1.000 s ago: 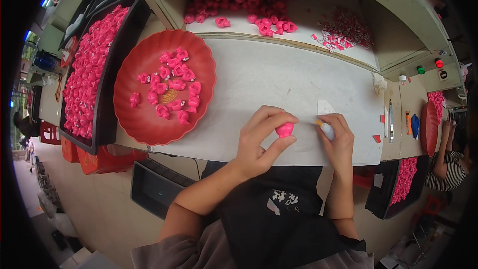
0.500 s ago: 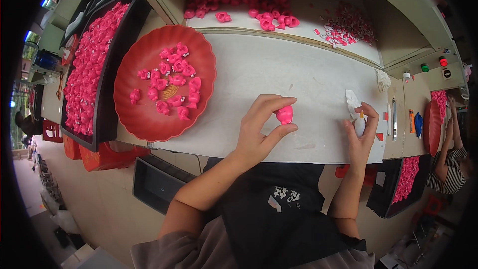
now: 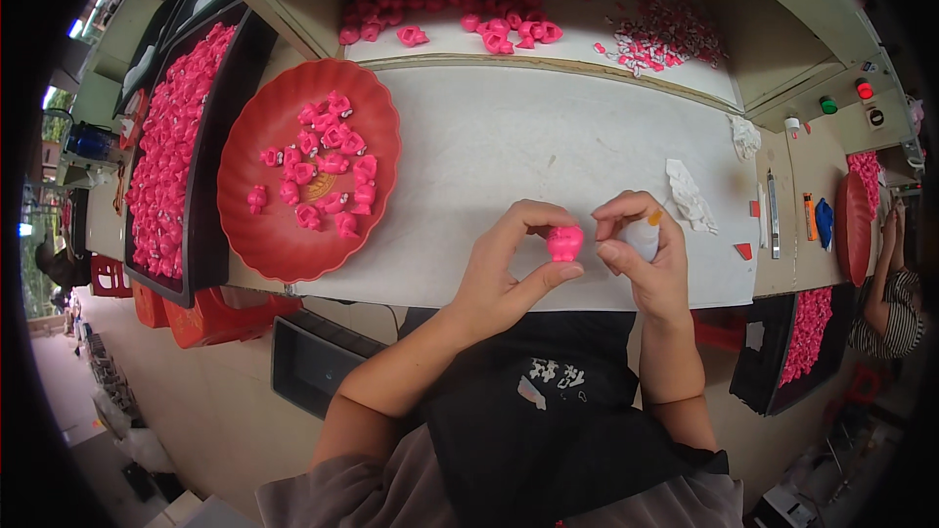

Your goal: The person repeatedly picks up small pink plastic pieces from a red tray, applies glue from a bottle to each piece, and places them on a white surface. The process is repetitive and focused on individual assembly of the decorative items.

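Observation:
Between the thumb and fingers of my left hand [image 3: 516,256] is a small pink plastic figure [image 3: 564,243], held above the white table covering. My right hand [image 3: 649,256] is close beside it, wrapped round a small white bottle [image 3: 641,236] with a yellowish tip. The fingertips of that hand come near the figure; whether they touch it I cannot tell. To the left, a round red dish [image 3: 256,142] with a scalloped rim holds several similar pink figures. A crumpled white tissue [image 3: 691,198] lies on the covering to the right of my hands.
A black tray [image 3: 203,225] heaped with pink figures stands at far left. On the shelf [image 3: 577,59] ahead are pink parts and a pile of small pink-and-white pieces [image 3: 665,34]. A blue item [image 3: 824,234] lies at right, near another person [image 3: 888,311] in stripes.
My right hand has moved left with the bottle, away from the tissue and up to the figure. The figure has turned slightly in my left hand. The view has shifted a little.

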Demonstrator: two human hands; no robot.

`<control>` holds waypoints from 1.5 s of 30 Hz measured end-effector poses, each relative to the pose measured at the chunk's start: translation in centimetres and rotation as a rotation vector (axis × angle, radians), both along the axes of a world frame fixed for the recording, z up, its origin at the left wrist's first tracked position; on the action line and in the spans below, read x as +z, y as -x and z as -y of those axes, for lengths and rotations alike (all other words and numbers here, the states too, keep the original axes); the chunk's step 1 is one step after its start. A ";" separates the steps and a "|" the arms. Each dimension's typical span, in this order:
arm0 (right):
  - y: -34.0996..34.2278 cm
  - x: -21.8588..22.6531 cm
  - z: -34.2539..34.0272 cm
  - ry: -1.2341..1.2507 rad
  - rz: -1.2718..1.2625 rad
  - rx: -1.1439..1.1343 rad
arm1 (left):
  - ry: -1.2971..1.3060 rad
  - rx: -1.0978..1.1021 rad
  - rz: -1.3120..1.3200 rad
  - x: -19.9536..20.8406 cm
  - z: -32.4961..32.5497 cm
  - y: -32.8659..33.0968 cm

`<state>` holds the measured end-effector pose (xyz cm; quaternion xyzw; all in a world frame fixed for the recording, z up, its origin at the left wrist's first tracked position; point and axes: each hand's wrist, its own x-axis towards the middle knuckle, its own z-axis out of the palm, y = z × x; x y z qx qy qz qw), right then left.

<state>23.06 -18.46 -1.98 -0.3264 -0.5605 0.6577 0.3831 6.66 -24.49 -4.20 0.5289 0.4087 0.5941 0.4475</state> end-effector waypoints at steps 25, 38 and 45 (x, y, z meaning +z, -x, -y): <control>-0.2 -0.3 -1.0 -0.126 0.150 0.129 | -0.094 0.229 -0.611 2.6 0.0 3.2; -5.8 -2.6 -1.6 -0.093 0.047 -0.169 | -0.337 0.272 -1.388 5.4 -18.0 8.5; -6.0 -3.3 -1.4 -0.090 0.027 -0.134 | -0.715 0.953 -1.558 -1.2 -34.0 6.7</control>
